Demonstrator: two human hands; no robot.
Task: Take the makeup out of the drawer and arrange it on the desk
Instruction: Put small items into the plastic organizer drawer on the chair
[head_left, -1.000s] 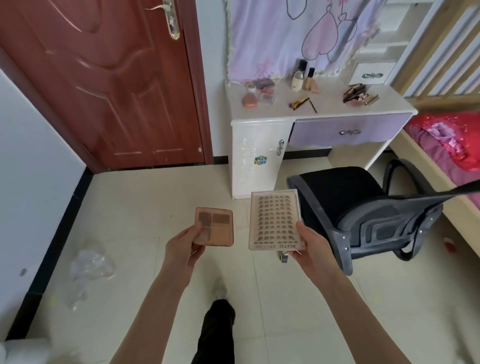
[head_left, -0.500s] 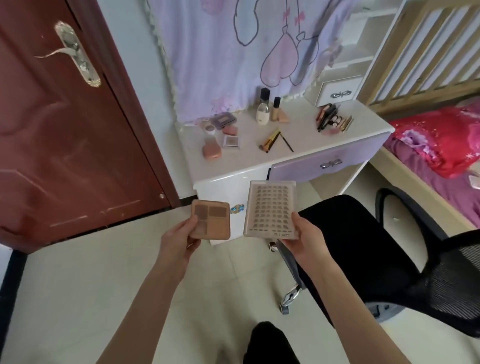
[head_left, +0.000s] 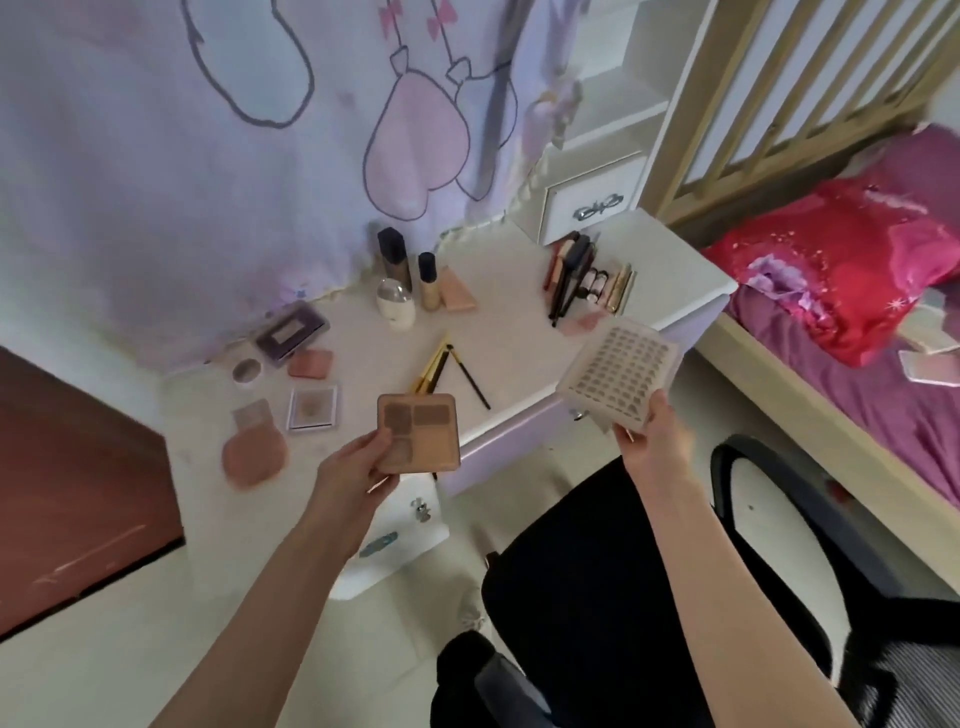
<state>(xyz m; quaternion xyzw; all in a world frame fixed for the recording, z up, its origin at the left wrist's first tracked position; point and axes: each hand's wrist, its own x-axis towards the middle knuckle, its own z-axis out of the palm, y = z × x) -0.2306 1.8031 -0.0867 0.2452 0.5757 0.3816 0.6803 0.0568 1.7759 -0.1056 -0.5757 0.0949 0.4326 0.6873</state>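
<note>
Much of the makeup is already lying on the white surface (head_left: 509, 332): compacts at its left, bottles (head_left: 397, 291) behind, lipsticks (head_left: 597, 280) at right. Two pieces are waiting to be placed. The left hand (head_left: 358, 467) is pinching a brown eyeshadow palette (head_left: 418, 440) above the front edge (thumb on top); the right hand (head_left: 652, 441) is gripping a clear lash tray (head_left: 618, 376) by its lower end.
</note>
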